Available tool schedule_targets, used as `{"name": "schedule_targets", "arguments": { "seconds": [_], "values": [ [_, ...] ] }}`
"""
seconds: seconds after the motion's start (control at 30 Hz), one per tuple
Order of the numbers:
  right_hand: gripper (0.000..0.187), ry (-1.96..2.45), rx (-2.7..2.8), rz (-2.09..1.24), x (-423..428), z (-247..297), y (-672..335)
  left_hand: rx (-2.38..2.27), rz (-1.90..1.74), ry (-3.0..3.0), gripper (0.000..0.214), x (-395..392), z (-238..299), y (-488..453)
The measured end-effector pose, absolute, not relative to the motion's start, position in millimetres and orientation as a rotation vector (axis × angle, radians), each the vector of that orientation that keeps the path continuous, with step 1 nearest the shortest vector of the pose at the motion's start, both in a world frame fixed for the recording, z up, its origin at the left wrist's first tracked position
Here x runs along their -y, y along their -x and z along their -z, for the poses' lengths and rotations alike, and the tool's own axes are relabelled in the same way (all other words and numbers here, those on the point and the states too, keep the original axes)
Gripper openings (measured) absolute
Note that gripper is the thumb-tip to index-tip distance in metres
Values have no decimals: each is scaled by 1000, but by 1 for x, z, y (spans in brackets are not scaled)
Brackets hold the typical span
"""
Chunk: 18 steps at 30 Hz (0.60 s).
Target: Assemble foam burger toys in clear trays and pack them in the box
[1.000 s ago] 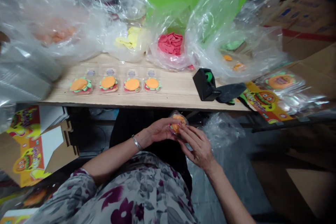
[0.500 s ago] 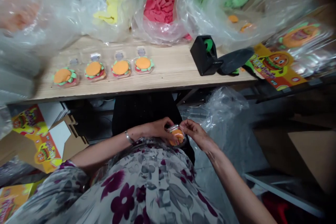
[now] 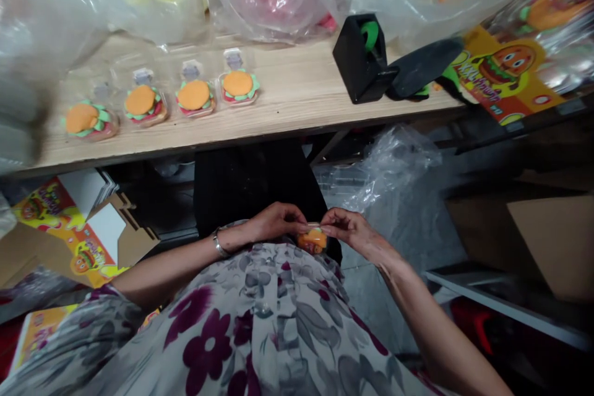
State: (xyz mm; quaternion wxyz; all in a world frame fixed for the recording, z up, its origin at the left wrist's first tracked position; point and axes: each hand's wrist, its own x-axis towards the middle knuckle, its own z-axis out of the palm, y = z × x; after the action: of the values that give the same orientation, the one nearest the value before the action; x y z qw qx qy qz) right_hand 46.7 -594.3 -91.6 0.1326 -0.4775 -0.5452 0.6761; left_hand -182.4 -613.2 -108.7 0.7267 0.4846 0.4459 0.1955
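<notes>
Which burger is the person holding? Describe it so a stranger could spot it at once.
In front of the light-wood table and its row of four orange-topped burger models in clear packs, find the person's left hand and right hand. Between them is a small orange-topped burger in a clear plastic pack. Unlike the row, it is pinched in the fingers, not lying on the wood.

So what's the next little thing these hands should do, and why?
Probably press the top edge of the clear plastic case closed: the left hand and right hand both pinch there, around a toy burger, and similar cased burgers sit on the wooden table.
</notes>
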Motion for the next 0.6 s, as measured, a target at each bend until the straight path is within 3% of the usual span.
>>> {"name": "schedule_targets", "arguments": {
  "seconds": [0.43,0.6],
  "values": [
    [27,1242,1556,-1986,552,91,-33,-990,-526,-998,46,572,99,192],
    [28,1244,1632,-2020,553,100,-20,-907,-371,-1200,41,558,98,209]
  ]
}}
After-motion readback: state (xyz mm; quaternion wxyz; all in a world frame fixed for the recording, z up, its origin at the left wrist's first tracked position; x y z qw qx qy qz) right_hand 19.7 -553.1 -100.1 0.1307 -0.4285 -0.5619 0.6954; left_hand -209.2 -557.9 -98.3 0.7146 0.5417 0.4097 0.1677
